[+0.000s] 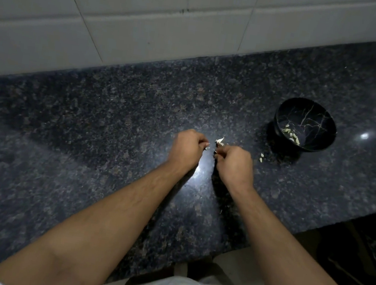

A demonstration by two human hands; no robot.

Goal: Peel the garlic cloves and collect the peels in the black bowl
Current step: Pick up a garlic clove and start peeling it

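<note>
Head view
Left hand: the left hand [187, 148] is over the middle of the table [88, 129], its fingers [202, 142] curled in and pinching a small pale bit at their tips; what the bit is, peel or clove, is too small to tell.
Right hand: the right hand [233, 164] is just beside the left one, fingers curled and closed on something small that is mostly hidden under them.
Garlic piece: a white garlic piece [220, 141] with a pointed peel shows just above the right hand's fingertips, between the two hands; I cannot tell if it touches them or lies on the table.
Black bowl: the black bowl [324, 117] stands upright on the table, to the right of the hands and farther from the person, well apart from them; pale bits [292, 134] lie inside at its bottom.
Loose bits: two small pale pieces [261, 157] lie on the table between the right hand and the bowl.
Wall: a wall of white tiles [127, 14] is behind the table.
</note>
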